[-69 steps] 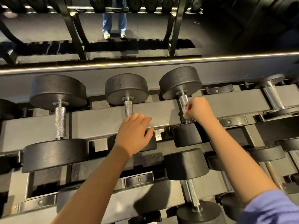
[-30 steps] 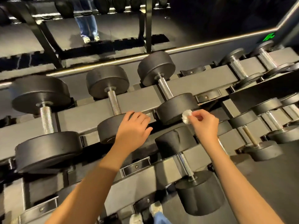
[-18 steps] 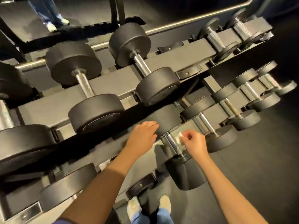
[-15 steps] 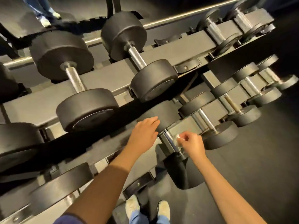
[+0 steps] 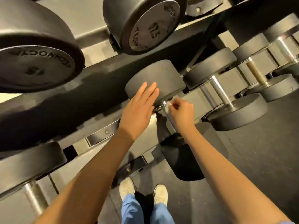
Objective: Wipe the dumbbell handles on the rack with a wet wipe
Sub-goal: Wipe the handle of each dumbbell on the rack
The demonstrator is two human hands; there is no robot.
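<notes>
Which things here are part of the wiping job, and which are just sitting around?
In use: small white wet wipe, pinched by right hand; chrome handle of the lower-tier black dumbbell; left hand flat on its far head.
Idle now: black dumbbell marked 15; black dumbbell marked 17.5; pale shoes.

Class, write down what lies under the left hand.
The left hand rests flat on a black dumbbell head. Its palm hides the head's near edge and the part of the rack below it.
</notes>
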